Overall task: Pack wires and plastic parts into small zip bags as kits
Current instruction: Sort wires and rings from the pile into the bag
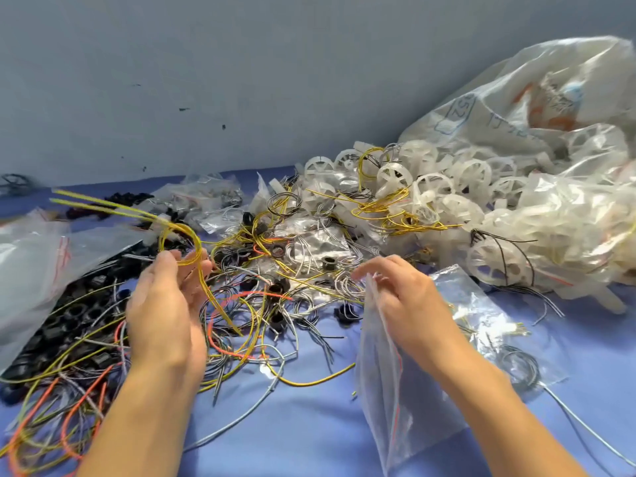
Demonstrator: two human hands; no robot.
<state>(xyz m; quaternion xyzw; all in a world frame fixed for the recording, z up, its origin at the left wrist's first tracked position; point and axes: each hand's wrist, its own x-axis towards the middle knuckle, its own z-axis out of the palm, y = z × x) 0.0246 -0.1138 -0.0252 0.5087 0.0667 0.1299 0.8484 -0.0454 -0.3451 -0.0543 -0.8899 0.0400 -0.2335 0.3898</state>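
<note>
Far left, a big clear bag (31, 270) runs off the frame edge, and a heap of black plastic parts (69, 321) spills out from under it, too dark and jumbled to tell one from another. Loose orange, yellow and grey wires (44, 407) are tangled in front of that, over the blue cloth (309, 435).

The left hand (165, 304) has its fingers closed on a yellow wire (182, 242) bent into a loop above the fingertips. The wire's ends stick out up-left and are motion-blurred. The thumb side of the grip is hidden behind the hand.

In the middle there's a messy wire pile (275, 270) with a few black rings mixed in.

The right hand (406, 304) pinches the top edge of a small zip bag (389, 373), which hangs down to the cloth. I can't tell if its mouth is open. Under that wrist lies a second zip bag (499, 332) with coiled wires inside.

Far right are white plastic wheels (447, 187) and a large crinkled sack (550, 98), partly cut off.
</note>
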